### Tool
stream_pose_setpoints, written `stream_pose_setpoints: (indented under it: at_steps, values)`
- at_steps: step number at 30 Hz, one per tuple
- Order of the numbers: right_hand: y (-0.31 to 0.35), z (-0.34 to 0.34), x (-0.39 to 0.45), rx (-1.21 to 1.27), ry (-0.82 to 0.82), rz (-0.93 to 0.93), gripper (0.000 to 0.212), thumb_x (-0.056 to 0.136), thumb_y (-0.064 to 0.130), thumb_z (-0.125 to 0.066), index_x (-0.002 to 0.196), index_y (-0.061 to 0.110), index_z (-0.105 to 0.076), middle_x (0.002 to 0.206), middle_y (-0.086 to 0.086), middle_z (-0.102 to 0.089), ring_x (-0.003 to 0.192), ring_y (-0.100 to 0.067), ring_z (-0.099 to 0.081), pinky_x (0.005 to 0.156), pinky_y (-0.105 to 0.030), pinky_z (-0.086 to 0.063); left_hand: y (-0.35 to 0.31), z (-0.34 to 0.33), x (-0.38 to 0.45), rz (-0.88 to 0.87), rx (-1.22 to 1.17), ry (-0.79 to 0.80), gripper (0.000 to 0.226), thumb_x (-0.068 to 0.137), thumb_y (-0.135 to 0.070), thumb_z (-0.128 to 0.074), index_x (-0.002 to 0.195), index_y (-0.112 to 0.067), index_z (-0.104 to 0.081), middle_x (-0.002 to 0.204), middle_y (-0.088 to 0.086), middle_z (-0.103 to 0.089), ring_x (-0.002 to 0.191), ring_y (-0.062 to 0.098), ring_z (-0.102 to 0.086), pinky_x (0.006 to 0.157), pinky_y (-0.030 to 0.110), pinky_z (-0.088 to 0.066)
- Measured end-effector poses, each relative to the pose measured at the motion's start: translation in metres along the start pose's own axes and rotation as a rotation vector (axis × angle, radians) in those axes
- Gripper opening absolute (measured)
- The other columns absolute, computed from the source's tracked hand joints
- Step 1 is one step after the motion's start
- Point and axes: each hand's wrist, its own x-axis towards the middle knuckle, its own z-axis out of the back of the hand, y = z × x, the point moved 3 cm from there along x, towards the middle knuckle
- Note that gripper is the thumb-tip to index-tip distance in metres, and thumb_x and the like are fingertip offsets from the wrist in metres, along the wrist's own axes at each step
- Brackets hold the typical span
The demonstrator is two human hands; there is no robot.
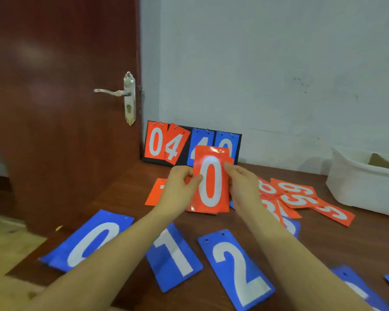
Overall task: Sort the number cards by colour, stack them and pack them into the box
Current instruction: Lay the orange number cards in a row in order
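Both hands, left hand (180,187) and right hand (241,187), pinch the glossy orange "0" card (211,182) by its edges, probably squaring an orange stack.

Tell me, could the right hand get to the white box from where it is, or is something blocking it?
Probably yes. The white box sits open-topped to the right, with only flat red cards lying between. But the right hand is now pinching the red 0 card, together with the left hand.
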Motion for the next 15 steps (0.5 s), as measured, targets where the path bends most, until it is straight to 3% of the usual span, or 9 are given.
stream_pose_setpoints:
  at_steps: [3,5,6,8,11,13,15]
  values:
    - [-0.011,-0.041,0.004,-0.176,-0.063,0.098,0.005,0.085,0.007,-0.062,0.089,0.011,-0.063,0.096,-0.013,-0.065,0.069,-0.016,-0.058,0.060,-0.024,-0.047,0.030,0.058,0.008,0.047,0.115,-0.187,0.018,0.091,-0.018,-0.054,0.083,-0.002,-0.056,0.078,0.008,-0.058,0.074,0.025,-0.052,0.062,0.029,-0.034]
    - [-0.023,-0.066,0.008,-0.292,-0.042,0.118,0.018,0.085,0.002,-0.059,0.100,0.012,-0.057,0.104,-0.013,-0.060,0.066,-0.016,-0.055,0.056,-0.022,-0.049,0.051,0.089,0.017,0.058,0.182,-0.231,0.014,0.091,-0.016,-0.054,0.099,-0.006,-0.058,0.082,0.004,-0.058,0.078,0.024,-0.055,0.059,0.022,-0.033]
    - [-0.030,-0.077,0.011,-0.340,-0.021,0.129,0.020,0.085,0.001,-0.058,0.101,0.014,-0.055,0.106,-0.013,-0.060,0.068,-0.017,-0.056,0.060,-0.028,-0.051,0.060,0.101,0.023,0.078,0.210,-0.226,0.019,0.092,-0.015,-0.053,0.108,-0.006,-0.055,0.086,0.004,-0.058,0.081,0.022,-0.055,0.058,0.018,-0.034]
    - [-0.043,-0.094,0.018,-0.413,0.021,0.145,0.024,0.087,0.002,-0.057,0.101,0.020,-0.051,0.106,-0.013,-0.062,0.078,-0.023,-0.061,0.071,-0.039,-0.054,0.086,0.115,0.040,0.134,0.283,-0.193,0.025,0.092,-0.013,-0.052,0.116,-0.005,-0.051,0.097,0.010,-0.062,0.090,0.025,-0.059,0.066,0.018,-0.041]
    - [-0.059,-0.105,0.030,-0.482,0.051,0.139,0.029,0.088,0.003,-0.056,0.105,0.026,-0.050,0.107,-0.010,-0.064,0.095,-0.028,-0.065,0.083,-0.046,-0.055,0.129,0.119,0.062,0.265,0.518,-0.092,0.024,0.092,-0.013,-0.050,0.113,-0.003,-0.051,0.114,0.019,-0.061,0.104,0.035,-0.058,0.083,0.038,-0.049]
    - [-0.066,-0.104,0.036,-0.507,0.055,0.121,0.031,0.088,0.004,-0.056,0.108,0.027,-0.049,0.110,-0.010,-0.064,0.096,-0.029,-0.065,0.082,-0.048,-0.056,0.145,0.115,0.065,0.317,0.843,-0.002,0.025,0.092,-0.017,-0.050,0.114,-0.004,-0.051,0.120,0.017,-0.054,0.111,0.033,-0.052,0.089,0.038,-0.044]
    - [-0.070,-0.098,0.039,-0.522,0.078,0.104,0.035,0.089,0.005,-0.056,0.116,0.027,-0.048,0.110,-0.009,-0.063,0.093,-0.026,-0.067,0.075,-0.042,-0.058,0.146,0.108,0.066,0.252,1.086,-0.001,0.025,0.091,-0.018,-0.050,0.113,-0.006,-0.053,0.122,0.014,-0.050,0.113,0.031,-0.046,0.091,0.035,-0.039]
